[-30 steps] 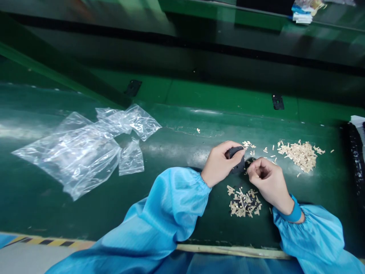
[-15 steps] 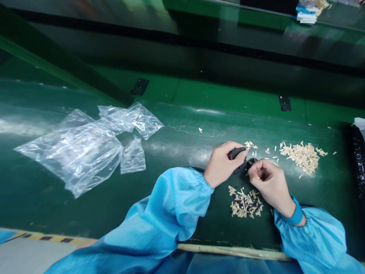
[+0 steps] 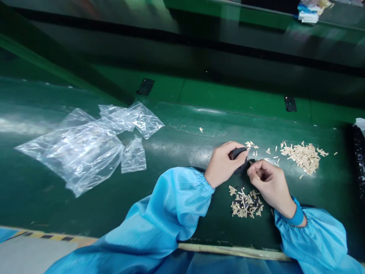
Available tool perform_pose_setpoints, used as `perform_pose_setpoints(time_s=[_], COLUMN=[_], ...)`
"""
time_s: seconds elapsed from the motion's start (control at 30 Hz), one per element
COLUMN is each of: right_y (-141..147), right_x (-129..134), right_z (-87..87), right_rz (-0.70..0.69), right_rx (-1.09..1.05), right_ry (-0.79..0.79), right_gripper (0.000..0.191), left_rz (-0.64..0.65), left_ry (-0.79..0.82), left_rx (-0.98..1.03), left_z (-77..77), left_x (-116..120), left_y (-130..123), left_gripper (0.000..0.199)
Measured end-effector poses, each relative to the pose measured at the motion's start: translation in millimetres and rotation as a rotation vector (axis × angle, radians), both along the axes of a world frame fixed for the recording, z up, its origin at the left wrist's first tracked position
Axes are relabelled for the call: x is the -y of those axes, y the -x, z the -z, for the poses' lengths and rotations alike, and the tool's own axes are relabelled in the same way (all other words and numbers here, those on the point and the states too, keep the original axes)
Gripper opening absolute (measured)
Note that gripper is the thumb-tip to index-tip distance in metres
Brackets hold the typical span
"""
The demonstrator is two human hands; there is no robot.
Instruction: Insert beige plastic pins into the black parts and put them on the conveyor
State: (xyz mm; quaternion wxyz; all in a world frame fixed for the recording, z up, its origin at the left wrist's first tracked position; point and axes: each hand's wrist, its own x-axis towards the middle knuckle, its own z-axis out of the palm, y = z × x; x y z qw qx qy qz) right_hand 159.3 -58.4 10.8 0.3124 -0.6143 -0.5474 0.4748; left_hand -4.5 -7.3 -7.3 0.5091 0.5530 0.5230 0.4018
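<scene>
My left hand (image 3: 225,163) grips a small black part (image 3: 238,153) between thumb and fingers. Close to its right side, my right hand (image 3: 269,182) has thumb and fingertips pinched together; whatever they hold is too small to make out. Just below the hands lies a loose pile of small beige and dark pieces (image 3: 246,203). A larger heap of small beige pieces (image 3: 306,158) is spread to the right, with a few scattered bits (image 3: 251,145) beyond the fingertips.
Clear plastic bags (image 3: 85,148) lie on the green table (image 3: 171,152) at the left. Two flat black parts, one (image 3: 146,87) left and one (image 3: 290,104) right, rest farther back. A shiny black wrapped object (image 3: 358,163) stands at the right edge.
The hands keep nearly the same pose and place. The far black parts appear slightly farther right in the view.
</scene>
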Motion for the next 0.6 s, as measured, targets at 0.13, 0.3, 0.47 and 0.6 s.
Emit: perform_pose_setpoints(time_s=[0.13, 0.3, 0.47, 0.6], right_y=[-0.8, -1.7, -3.6, -3.8], right_x=[0.4, 0.3, -1.1, -1.9], right_z=[-0.2, -1.0, -1.6, -2.1], right_rz=[-0.008, -0.017, -0.027, -0.032], right_rx=[-0.005, -0.033, -0.069, -0.072], right_ry=[0.007, 0.023, 0.047, 0.054], right_gripper=[0.014, 0.016, 0.018, 0.021], left_rz=[0.004, 0.006, -0.003, -0.005], left_ry=[-0.009, 0.000, -0.003, -0.010], left_rx=[0.010, 0.019, 0.036, 0.047], left_z=[0.6, -0.9, -3.2, -4.0], left_x=[0.3, 0.5, 0.4, 0.5], left_y=[0.2, 0.4, 0.5, 0.5], left_gripper=[0.011, 0.012, 0.011, 0.009])
